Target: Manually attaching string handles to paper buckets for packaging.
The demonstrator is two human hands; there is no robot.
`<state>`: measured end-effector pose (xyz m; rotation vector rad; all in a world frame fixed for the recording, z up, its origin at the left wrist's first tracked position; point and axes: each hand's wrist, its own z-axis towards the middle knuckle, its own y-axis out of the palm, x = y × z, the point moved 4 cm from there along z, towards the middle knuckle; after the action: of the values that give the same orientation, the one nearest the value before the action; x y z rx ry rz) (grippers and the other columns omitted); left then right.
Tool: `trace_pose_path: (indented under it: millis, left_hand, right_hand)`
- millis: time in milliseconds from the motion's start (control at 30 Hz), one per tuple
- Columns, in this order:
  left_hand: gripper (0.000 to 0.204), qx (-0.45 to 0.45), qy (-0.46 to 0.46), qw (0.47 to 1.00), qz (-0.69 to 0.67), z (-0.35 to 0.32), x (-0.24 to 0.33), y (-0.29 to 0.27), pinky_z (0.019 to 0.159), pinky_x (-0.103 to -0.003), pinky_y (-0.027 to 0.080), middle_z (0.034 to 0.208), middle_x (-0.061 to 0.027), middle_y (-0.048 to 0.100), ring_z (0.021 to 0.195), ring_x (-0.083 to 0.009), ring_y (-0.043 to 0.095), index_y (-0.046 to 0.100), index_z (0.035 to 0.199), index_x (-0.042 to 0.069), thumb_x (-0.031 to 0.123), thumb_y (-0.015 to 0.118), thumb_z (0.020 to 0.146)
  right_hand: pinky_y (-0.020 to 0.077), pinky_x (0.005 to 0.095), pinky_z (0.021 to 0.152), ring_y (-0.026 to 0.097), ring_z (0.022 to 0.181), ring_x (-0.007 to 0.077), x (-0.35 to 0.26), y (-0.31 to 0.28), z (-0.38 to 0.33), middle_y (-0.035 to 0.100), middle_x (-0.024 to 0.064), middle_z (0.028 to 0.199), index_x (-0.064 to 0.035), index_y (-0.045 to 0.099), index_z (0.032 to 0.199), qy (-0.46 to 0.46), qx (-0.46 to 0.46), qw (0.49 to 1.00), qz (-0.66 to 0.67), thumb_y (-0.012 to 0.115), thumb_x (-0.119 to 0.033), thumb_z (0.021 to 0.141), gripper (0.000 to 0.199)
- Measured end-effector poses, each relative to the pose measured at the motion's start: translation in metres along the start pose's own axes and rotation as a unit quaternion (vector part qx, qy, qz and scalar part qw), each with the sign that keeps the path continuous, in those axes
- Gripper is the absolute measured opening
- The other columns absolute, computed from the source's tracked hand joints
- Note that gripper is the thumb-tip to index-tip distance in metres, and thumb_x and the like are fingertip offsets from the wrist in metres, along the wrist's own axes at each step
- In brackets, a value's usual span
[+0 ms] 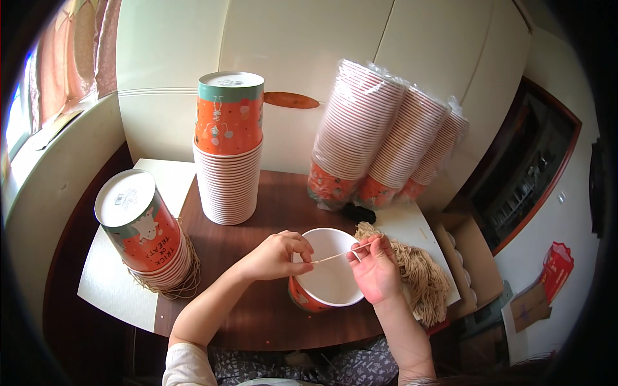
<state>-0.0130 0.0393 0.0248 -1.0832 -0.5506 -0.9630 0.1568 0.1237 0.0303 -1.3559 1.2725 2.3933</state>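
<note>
A length of beige string is stretched between my two hands, slanting up to the right. My left hand pinches its lower end between thumb and fingertips. At the other end, the thumb and fingers of my right hand are closed on the string. Below them an orange paper bucket with a white inside stands upright on the table, its mouth facing up. Both hands are over opposite sides of its rim. A loose bundle of beige strings lies to the right, partly behind my right hand.
Upside-down bucket stacks stand at the back and left; the left one has cords round its base. Plastic-wrapped bucket stacks lean at back right, near a small black object. A cardboard box sits beyond the table's right edge.
</note>
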Motion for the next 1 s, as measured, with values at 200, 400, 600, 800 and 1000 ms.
trace_pose_path:
  millis: [200, 400, 600, 800, 1000]
  left_hand:
    - [0.01, -0.06, -0.043, 0.997, 0.011, 0.0, -0.01, 0.003, 0.076, -0.032, 0.046, 0.101, -0.0105, 0.058, 0.096, -0.0221, 0.052, 0.066, 0.074, 0.006, 0.015, 0.068, 0.069]
    - [0.01, -0.075, 0.034, 0.993, 0.088, -0.001, -0.017, 0.002, 0.085, -0.034, 0.042, 0.116, -0.0119, 0.05, 0.111, -0.0279, 0.04, 0.067, 0.075, 0.007, 0.015, 0.068, 0.069]
    - [0.013, -0.069, 0.037, 0.994, 0.076, 0.0, -0.015, 0.003, 0.087, -0.035, 0.041, 0.118, -0.0131, 0.049, 0.112, -0.0298, 0.04, 0.067, 0.08, 0.009, 0.018, 0.068, 0.07]
    - [0.015, -0.065, -0.014, 0.997, 0.025, 0.003, -0.017, 0.004, 0.08, -0.032, 0.044, 0.109, -0.0112, 0.053, 0.101, -0.0242, 0.049, 0.066, 0.082, 0.007, 0.016, 0.066, 0.071]
    - [0.014, -0.016, -0.002, 1.0, 0.0, -0.001, -0.021, -0.004, 0.071, -0.029, 0.047, 0.092, -0.0092, 0.059, 0.079, -0.0178, 0.057, 0.062, 0.08, 0.002, 0.013, 0.064, 0.072]
  right_hand:
    - [0.041, 0.0317, 0.078, 0.053, 0.08, 0.0145, -0.008, -0.013, 0.0, 0.056, -0.0006, 0.084, -0.0128, 0.055, 0.087, -0.03, 0.043, 0.995, 0.079, 0.056, -0.021, 0.085, 0.008]
    - [0.0411, 0.0322, 0.077, 0.053, 0.079, 0.0134, -0.013, -0.025, -0.003, 0.057, -0.001, 0.082, -0.0131, 0.054, 0.088, -0.044, 0.062, 0.993, 0.094, 0.054, -0.021, 0.086, 0.008]
    - [0.0406, 0.0352, 0.084, 0.055, 0.083, 0.0178, -0.006, -0.024, -0.003, 0.059, 0.002, 0.085, -0.0127, 0.056, 0.094, -0.018, 0.033, 0.996, 0.079, 0.053, -0.025, 0.087, 0.015]
    - [0.0359, 0.0345, 0.093, 0.052, 0.102, 0.0213, 0.002, -0.012, 0.003, 0.055, 0.0102, 0.111, -0.0056, 0.046, 0.12, 0.074, -0.003, 0.997, -0.002, 0.045, -0.035, 0.09, 0.042]
    - [0.0461, 0.0309, 0.077, 0.059, 0.089, 0.0198, 0.0, -0.019, 0.004, 0.059, 0.0119, 0.101, 0.0006, 0.053, 0.109, 0.152, -0.132, 0.818, -0.538, 0.059, -0.026, 0.083, 0.037]
